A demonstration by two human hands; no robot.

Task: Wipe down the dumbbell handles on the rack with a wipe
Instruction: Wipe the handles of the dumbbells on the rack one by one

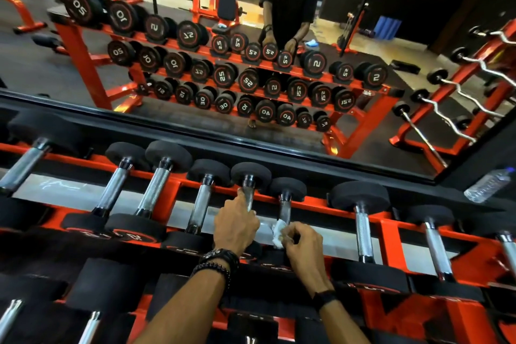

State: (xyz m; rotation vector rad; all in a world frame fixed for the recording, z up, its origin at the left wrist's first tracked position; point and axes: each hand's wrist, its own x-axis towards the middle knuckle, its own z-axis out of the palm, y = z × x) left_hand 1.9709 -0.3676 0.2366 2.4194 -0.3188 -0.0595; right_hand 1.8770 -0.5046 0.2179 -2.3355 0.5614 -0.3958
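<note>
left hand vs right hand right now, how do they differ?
The left hand grips a dumbbell handle bare; the right hand pinches a white wipe at the next handle. The left wrist wears stacked beaded bracelets, the right a single dark band. Both reach over the top tier of the orange rack.

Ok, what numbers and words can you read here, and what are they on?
"20" (mirrored): top-left dumbbell in the mirror.
"10" (mirrored): next dumbbell beside it.
"30" (mirrored): bottom-shelf dumbbell in the mirror.
"40" (mirrored): another bottom dumbbell in the mirror.
Near dumbbell ends on the real rack: marks too cut off to read.
Water bottle: label too blurred to read.
</note>
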